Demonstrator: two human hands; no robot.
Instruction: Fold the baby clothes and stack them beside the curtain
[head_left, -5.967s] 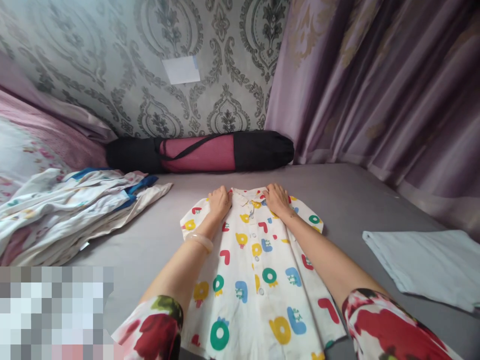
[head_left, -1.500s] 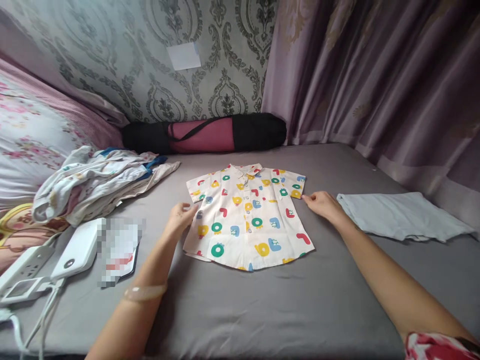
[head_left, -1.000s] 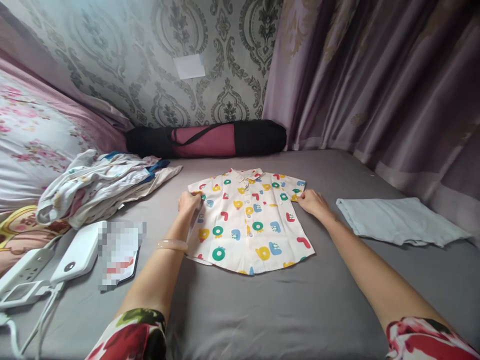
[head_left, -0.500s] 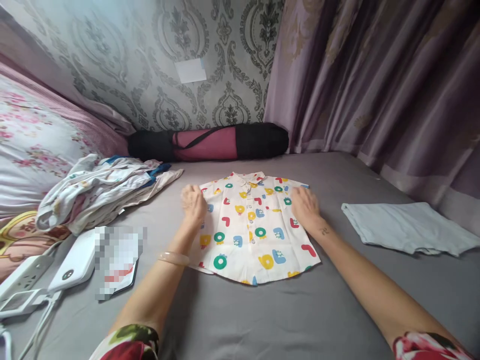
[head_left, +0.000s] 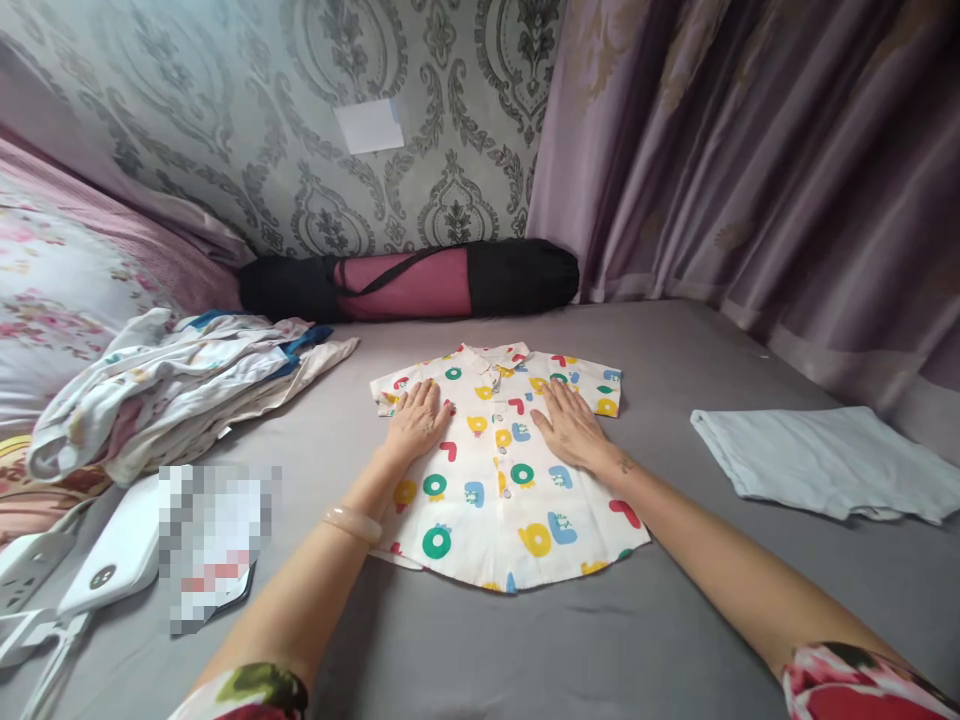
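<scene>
A small white short-sleeved shirt (head_left: 480, 500), printed with colourful letters, lies spread front side up on the grey sheet (head_left: 450, 660). Its collar points away from me and its buttons run down the middle. My left hand (head_left: 421, 418) rests flat on the left chest of the shirt, fingers stretched out. On the other side my right hand (head_left: 574, 425) lies flat too, fingers spread over the right chest. Both sleeves stick out beyond my hands. Neither hand holds anything.
A folded pale blue garment (head_left: 817, 460) lies at the right. Heaped clothes (head_left: 180, 380), a white power bank (head_left: 124, 550), a partly blurred phone (head_left: 217, 560) and a power strip (head_left: 30, 570) are at the left. A black and maroon roll bag (head_left: 405, 285) lies along the wall.
Both hands have moved inward from the shirt's sleeves and opened from closed fingers to flat palms on its chest. The sleeves now show. The view has shifted slightly.
</scene>
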